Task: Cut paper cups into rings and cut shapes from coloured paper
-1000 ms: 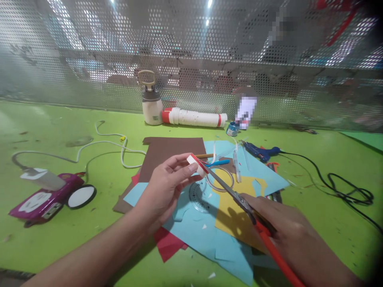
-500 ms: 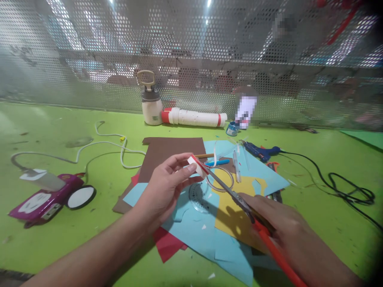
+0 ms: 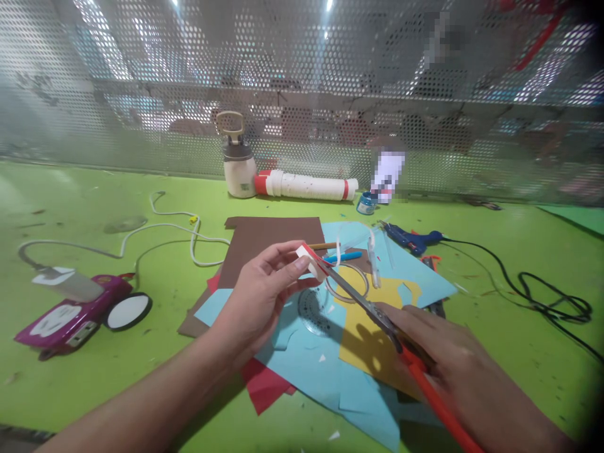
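My left hand pinches a small white piece with a red edge, probably paper or card, between thumb and fingers. My right hand grips the orange-handled scissors, whose blades reach up and left to the red edge. From the blade tips a thin white strip curls upward. Below the hands lie light blue paper, yellow paper and a clear round protractor. A metal-looking ring and a blue pen lie just behind the blades.
Brown paper lies behind my left hand. A blue glue gun with a black cord rests at right. A purple device with a wheel and white cable sits left. A sprayer bottle and white tube stand before the perforated screen.
The thin white strip has swung to the right and now arches over toward the clear pen. Both hands and the scissors have barely shifted.
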A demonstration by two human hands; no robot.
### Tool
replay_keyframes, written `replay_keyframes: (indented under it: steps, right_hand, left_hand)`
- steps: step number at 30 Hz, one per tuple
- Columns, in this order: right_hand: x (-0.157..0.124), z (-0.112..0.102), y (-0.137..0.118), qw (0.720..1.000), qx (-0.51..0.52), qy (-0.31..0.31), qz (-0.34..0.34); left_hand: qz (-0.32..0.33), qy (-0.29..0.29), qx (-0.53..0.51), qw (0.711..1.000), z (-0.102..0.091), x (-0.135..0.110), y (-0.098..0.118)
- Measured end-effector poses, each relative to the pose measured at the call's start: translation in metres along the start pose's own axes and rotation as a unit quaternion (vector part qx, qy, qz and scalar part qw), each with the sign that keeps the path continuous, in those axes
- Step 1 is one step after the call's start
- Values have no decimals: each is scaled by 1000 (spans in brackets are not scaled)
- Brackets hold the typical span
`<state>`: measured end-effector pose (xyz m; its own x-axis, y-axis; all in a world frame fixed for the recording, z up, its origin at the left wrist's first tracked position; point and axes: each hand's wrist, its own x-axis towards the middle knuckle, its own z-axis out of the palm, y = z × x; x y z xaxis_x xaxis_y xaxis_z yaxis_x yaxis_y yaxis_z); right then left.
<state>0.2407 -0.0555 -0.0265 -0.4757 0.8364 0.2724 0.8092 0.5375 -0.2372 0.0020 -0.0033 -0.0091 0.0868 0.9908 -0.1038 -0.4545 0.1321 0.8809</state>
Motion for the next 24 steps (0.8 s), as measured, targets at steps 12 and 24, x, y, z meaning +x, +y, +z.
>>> replay_keyframes:
  steps: [12, 24]
  right_hand:
    - [1, 1, -3, 1000, 21, 14, -4]
    - [-2, 1, 1, 1000, 5, 3, -2]
  left_hand:
    - [-2, 5, -7, 1000, 1, -2, -2]
    - [-2, 17, -9, 1000, -1, 1, -1]
